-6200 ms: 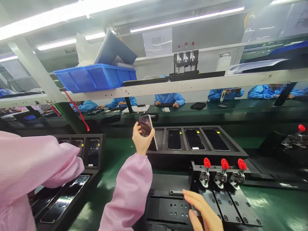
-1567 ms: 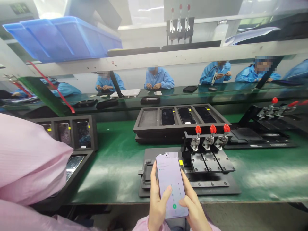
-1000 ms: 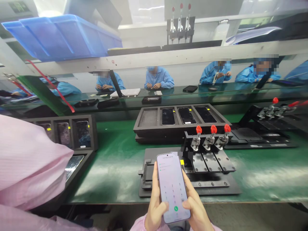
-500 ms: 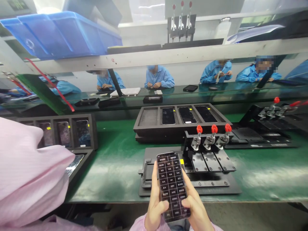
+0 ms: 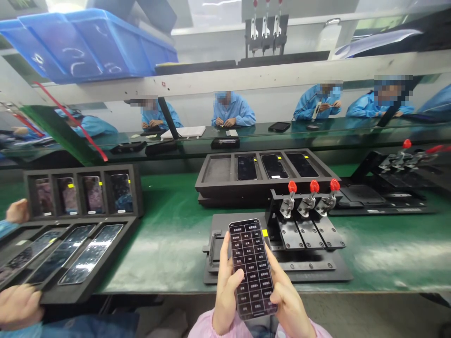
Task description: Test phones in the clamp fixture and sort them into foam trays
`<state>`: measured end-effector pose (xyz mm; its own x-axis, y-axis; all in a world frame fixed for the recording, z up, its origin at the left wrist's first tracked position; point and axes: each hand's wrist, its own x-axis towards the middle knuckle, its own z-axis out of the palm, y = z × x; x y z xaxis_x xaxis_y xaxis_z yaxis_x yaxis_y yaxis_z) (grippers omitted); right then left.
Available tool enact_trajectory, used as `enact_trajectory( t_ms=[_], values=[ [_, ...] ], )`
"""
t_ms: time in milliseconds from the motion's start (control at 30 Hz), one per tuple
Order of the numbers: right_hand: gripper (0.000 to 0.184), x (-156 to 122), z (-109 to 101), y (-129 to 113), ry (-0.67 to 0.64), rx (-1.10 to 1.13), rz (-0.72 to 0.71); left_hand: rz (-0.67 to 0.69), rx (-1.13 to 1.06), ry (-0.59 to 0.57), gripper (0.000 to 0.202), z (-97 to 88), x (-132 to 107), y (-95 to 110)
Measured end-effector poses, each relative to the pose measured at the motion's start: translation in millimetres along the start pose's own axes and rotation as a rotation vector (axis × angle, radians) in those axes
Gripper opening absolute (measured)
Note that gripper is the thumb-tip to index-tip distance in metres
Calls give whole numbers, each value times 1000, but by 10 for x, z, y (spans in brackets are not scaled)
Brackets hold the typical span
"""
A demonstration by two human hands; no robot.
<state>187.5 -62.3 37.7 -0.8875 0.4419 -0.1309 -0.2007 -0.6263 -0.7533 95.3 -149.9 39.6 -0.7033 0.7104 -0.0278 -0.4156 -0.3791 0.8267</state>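
Note:
Between both my hands a smartphone (image 5: 252, 272) is held upright, its screen showing a grid menu of Chinese labels. My left hand (image 5: 225, 286) grips the phone's left edge, with the thumb over the screen. On the right edge, my right hand (image 5: 287, 295) wraps round it, thumb near the lower right corner. A yellow sticker (image 5: 265, 233) shows at the phone's upper right side. Just behind the phone lies a black test fixture (image 5: 312, 267) with several red-knobbed toggle clamps (image 5: 308, 199); the phone hides part of its base.
A foam tray (image 5: 225, 185) with phones stands behind the fixture. At left, a co-worker's hands (image 5: 17, 305) touch another phone tray (image 5: 82, 293); one more tray (image 5: 82, 216) leans behind it. A second fixture (image 5: 380, 199) sits at right. A blue bin (image 5: 88, 47) rests on the shelf overhead.
The pink sleeve at left has gone from view, uncovering the phone trays and a co-worker's hands. My left thumb has moved up the screen. The phone stays in both hands.

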Motion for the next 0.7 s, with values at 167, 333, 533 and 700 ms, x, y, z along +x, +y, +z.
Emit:
enact_trajectory(
  t_ms=[167,333,533,700],
  values=[
    [88,-6,33,-44,14,-24,59,-19,-22,1,69,-3,14,5],
    [89,12,26,-48,9,-62,65,-14,-17,25,69,-3,20,0],
    [56,61,-20,12,34,-75,-21,2,-19,25,69,-27,29,-33],
    [47,86,-31,46,-7,-37,-17,17,-75,39,65,-43,28,-45]
  ],
)
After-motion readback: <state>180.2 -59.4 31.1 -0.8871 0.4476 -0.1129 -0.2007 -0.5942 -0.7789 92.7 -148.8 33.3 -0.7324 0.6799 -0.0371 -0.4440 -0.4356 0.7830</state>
